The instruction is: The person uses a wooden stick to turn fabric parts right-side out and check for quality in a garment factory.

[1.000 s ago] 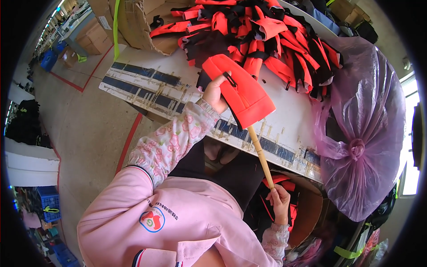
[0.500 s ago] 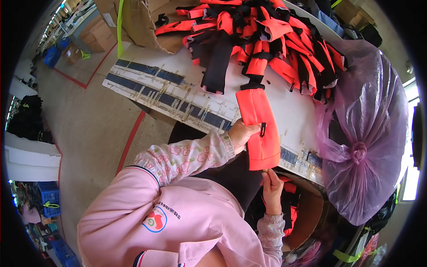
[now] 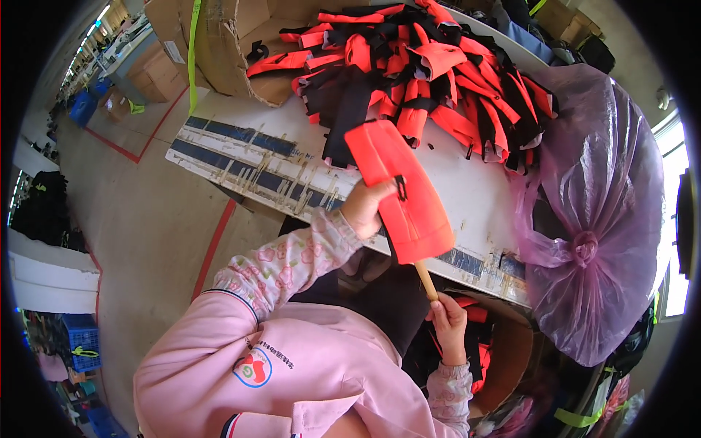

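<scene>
My left hand (image 3: 364,208) grips the side of a bright orange fabric sleeve (image 3: 410,208), thumb next to a small black tab on its face. The sleeve is held above the table's near edge, its upper end tilted to the left. A light wooden stick (image 3: 425,280) comes out of the sleeve's lower end; its other end is hidden, apparently inside. My right hand (image 3: 449,321) pinches the stick's lower part between thumb and fingers. Beyond the sleeve, a heap of orange and black fabric pieces (image 3: 438,62) lies on the table.
The white table (image 3: 292,164) has worn dark tape along its near edge. A cardboard box (image 3: 252,44) stands at its far left. On the right hangs a knotted purple plastic bag (image 3: 599,219). Below the table, near my right hand, an open carton (image 3: 511,358) holds orange and black pieces.
The sleeve has moved left and tilted left at its top. More of the wooden stick now shows below it, with my right hand slightly lower. The black part at its top no longer shows.
</scene>
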`<action>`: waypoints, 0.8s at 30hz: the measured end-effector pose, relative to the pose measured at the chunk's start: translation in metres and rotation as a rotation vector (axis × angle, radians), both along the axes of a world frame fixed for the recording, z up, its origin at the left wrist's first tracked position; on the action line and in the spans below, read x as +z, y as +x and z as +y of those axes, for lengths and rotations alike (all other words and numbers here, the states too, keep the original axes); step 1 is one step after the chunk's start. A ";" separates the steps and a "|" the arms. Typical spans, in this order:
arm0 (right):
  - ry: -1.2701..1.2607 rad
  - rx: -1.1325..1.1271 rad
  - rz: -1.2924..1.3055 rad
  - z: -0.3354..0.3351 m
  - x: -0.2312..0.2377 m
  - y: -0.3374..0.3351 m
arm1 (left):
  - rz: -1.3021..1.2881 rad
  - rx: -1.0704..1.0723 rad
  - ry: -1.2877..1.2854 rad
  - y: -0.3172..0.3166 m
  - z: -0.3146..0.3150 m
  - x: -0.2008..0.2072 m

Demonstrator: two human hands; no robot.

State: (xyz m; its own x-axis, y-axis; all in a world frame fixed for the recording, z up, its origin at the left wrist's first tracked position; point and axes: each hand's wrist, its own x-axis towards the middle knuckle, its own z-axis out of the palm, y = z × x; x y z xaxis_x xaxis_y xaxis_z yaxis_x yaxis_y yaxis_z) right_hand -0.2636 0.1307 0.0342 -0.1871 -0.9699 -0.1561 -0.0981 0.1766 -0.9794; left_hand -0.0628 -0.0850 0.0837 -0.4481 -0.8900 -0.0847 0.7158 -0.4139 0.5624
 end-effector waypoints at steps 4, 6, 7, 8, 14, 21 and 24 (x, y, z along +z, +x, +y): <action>0.024 -0.098 -0.024 0.027 -0.001 -0.003 | 0.011 0.088 -0.040 0.012 -0.015 0.011; 0.003 -0.178 -0.078 0.028 -0.002 -0.001 | 0.010 0.080 -0.039 0.014 -0.016 0.014; 0.000 -0.183 -0.081 0.027 -0.004 0.001 | 0.013 0.075 -0.036 0.015 -0.016 0.014; 0.001 -0.176 -0.074 0.025 -0.005 0.002 | 0.013 0.074 -0.037 0.014 -0.015 0.012; 0.014 -0.186 -0.072 -0.004 0.013 0.025 | -0.109 -0.028 0.006 0.002 0.008 -0.006; -0.011 -0.167 -0.169 -0.031 0.012 0.051 | -0.152 -0.025 0.026 0.002 0.028 -0.010; 0.011 -0.152 -0.161 -0.022 0.011 0.038 | -0.113 -0.042 0.028 -0.005 0.037 -0.015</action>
State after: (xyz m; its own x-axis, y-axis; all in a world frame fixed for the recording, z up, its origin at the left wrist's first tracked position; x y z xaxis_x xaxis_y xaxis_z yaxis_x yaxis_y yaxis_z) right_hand -0.2261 0.1087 0.0452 -0.3027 -0.9305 -0.2061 0.0877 0.1881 -0.9782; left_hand -0.0679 -0.0482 0.0687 -0.4716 -0.8670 -0.1610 0.6302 -0.4590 0.6262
